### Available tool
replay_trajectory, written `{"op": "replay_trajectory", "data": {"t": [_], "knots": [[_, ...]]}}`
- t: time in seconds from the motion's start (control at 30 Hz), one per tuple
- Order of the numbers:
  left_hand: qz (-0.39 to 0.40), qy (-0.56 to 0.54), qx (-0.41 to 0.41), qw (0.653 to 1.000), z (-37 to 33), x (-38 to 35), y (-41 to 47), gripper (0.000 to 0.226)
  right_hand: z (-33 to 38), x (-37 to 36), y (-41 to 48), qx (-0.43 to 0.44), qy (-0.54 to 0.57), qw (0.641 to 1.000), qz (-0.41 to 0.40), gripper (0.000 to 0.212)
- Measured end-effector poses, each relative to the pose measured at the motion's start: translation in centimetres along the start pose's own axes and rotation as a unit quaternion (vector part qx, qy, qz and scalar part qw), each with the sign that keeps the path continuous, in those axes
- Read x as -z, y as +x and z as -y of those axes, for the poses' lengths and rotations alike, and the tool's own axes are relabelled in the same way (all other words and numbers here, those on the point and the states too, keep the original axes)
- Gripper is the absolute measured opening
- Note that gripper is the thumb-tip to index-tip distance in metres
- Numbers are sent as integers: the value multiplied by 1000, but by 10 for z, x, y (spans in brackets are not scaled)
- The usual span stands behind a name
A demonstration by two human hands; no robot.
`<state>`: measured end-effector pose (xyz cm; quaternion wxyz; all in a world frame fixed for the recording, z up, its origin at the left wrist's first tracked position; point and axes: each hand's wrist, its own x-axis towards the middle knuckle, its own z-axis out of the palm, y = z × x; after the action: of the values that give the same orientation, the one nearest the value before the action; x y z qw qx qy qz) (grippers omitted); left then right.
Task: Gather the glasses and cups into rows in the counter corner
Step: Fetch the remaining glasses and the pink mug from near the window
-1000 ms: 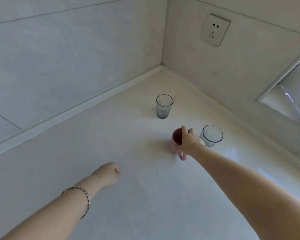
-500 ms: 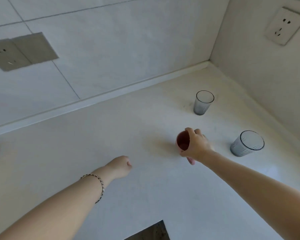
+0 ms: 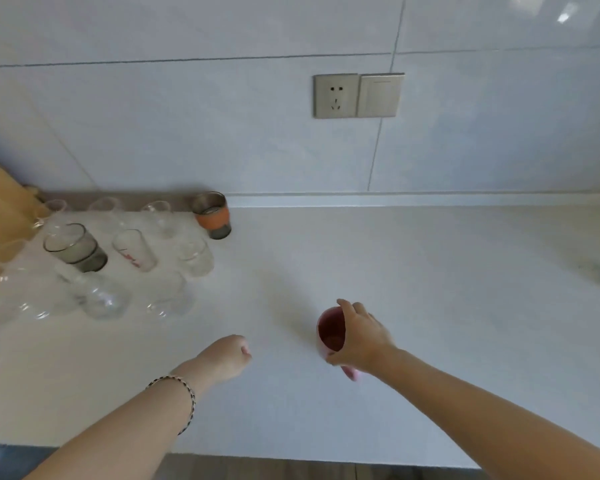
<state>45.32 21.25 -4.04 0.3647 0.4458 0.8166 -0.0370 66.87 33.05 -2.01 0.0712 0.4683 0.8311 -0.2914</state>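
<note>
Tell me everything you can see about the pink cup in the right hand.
The pink cup is a small opaque mug, paler pink outside and darker red inside, and looks empty. It tilts slightly, its open mouth facing the camera. The right hand grips it from the right, fingers over the rim and thumb below; a pink bit, likely the handle, pokes out under the hand. Whether it touches the white counter is unclear.

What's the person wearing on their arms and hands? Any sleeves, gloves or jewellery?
Both forearms are bare, with no sleeves or gloves in view. The left hand has a thin braided bracelet around its wrist, in dark and light strands. The right hand and its wrist show nothing worn.
</note>
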Motion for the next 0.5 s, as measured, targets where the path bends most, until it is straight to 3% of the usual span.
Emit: {"op": "replay_trajectory", "data": {"t": [0.17, 0.3, 0.5], "knots": [[-5, -18, 24, 1000, 146, 31, -18, 12, 130, -57, 15, 12, 2, 1000, 22, 93], [6, -54, 36, 998, 233, 44, -35, 30, 214, -92, 22, 18, -17, 999, 43, 85], [-2, -91, 74, 993, 323, 56, -58, 13, 321, -146, 36, 78, -65, 993, 60, 88]]}}
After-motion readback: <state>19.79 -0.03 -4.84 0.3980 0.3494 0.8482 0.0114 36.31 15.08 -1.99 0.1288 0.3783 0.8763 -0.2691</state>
